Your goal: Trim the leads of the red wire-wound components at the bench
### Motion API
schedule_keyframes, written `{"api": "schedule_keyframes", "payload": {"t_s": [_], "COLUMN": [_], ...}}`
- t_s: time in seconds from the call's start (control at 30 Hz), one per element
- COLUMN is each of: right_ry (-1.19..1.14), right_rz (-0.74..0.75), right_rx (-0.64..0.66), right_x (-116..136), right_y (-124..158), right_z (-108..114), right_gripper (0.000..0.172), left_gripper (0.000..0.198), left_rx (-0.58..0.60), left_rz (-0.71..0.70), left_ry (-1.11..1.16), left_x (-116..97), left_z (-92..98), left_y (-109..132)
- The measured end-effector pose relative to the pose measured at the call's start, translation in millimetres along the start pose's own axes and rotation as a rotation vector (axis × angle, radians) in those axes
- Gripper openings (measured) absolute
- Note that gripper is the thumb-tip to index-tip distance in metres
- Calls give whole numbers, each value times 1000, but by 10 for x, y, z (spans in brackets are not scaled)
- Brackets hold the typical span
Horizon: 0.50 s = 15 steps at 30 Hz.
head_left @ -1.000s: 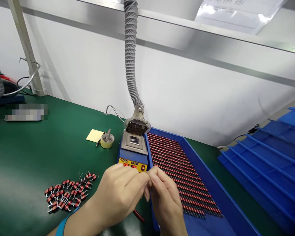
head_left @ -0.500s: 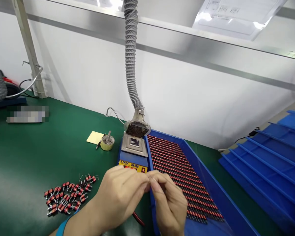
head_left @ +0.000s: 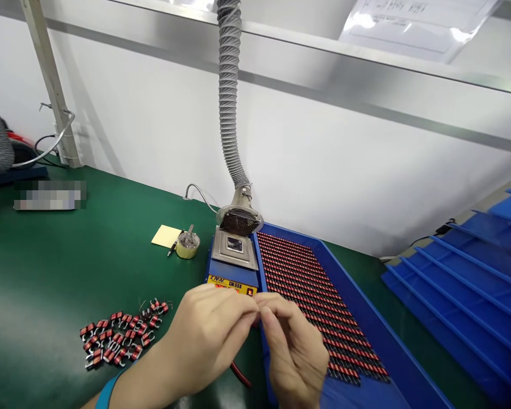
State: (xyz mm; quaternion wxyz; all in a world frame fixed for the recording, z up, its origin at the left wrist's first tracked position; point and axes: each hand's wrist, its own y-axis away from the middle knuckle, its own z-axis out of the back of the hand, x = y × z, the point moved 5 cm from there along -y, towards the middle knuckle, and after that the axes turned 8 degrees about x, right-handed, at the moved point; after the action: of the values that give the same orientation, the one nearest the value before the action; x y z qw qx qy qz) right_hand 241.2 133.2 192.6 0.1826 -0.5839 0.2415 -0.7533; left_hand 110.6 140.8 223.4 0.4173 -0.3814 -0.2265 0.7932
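Note:
My left hand (head_left: 215, 332) and my right hand (head_left: 296, 346) meet fingertip to fingertip in front of the solder pot (head_left: 234, 267). Both are closed in a pinch around a small wire coil (head_left: 256, 321); only a sliver of its red side shows between the fingers. Left of my left wrist, a loose pile of red-wound coils (head_left: 118, 339) with black ends and silvery metal legs lies on the green table. To the right, neat rows of such coils (head_left: 310, 289) fill much of a blue tray (head_left: 344, 284), partly behind my right hand.
A fume hood on a grey flexible hose (head_left: 229, 96) hangs over the solder pot. Left of it stand a small round tub (head_left: 188, 245), a pen (head_left: 172, 248) and a yellow note pad (head_left: 165, 235). Blue ribbed trays (head_left: 464, 278) lean at right. A red cable (head_left: 241, 375) runs below my hands.
My hands stay pinched together, with only a slight shift of the fingers. The whole view has moved a little; coils and tray look the same.

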Motion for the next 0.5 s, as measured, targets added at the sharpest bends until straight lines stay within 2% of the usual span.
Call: {"api": "schedule_keyframes", "payload": {"t_s": [0.1,0.17,0.2,0.3,0.4,0.47,0.5], "right_ry": [-325,-497,-495,-222,18,106,111], "right_rz": [-206,-183,-136,41,204,215,161], "right_rx": [88,142,144,103,75,50,43], "right_x": [-37,-4,14,51,92,102,86], "right_y": [-60,-95,-105,-87,-27,-4,-7], "right_z": [-103,-131,-112,-5,44,45,39], "right_gripper": [32,36,32,5,25,23,17], "left_gripper": [15,14,12,11,13,12,12], "left_rx": [6,28,47,97,133,116,95], "left_rz": [-62,7,66,238,289,241,192], "left_ry": [-77,61,150,349,417,354,280], "left_x": [-42,-10,18,95,121,108,89], "left_z": [-26,-21,-18,-10,-26,-36,-37], "left_y": [3,3,4,14,13,6,3]}}
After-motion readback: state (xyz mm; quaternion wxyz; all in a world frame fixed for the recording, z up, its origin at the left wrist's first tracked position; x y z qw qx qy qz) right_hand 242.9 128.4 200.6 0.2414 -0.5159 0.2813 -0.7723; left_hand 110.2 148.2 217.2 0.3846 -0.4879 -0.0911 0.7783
